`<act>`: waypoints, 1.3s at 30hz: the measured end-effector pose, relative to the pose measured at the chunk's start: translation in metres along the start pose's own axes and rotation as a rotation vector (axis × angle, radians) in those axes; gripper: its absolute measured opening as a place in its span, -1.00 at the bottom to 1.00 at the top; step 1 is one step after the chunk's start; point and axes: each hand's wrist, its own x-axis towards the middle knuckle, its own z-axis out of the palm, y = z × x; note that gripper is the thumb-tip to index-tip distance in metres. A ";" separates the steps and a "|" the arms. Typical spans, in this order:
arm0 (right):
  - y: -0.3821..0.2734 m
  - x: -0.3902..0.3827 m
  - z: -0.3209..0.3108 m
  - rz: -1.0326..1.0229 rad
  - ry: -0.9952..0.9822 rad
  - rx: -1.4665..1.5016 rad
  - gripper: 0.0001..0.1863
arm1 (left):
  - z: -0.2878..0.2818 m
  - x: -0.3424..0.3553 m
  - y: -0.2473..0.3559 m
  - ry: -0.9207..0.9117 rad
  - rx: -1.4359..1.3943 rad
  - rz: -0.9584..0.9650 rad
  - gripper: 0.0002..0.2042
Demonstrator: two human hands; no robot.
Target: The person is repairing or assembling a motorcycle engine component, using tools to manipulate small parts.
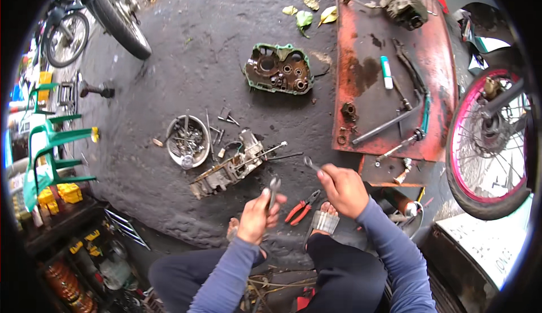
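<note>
**Small parts at risk on an oily workshop floor**

A metal bowl (188, 141) of loose parts sits left of a stripped engine part (228, 169) on the dark, greasy ground. Squatting over them, a person closes the left hand (257, 214) around a spanner (274, 190), while the right hand (342, 189) pinches a second, smaller spanner (310, 163) just beyond red-handled pliers (302, 207). Oily fingers could let either tool slip onto the engine part, and scattered fasteners could roll away unseen.
</note>
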 end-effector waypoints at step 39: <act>0.103 0.097 0.093 -0.386 0.054 0.089 -0.67 | 0.026 0.101 -0.015 -0.111 -0.332 0.323 -0.62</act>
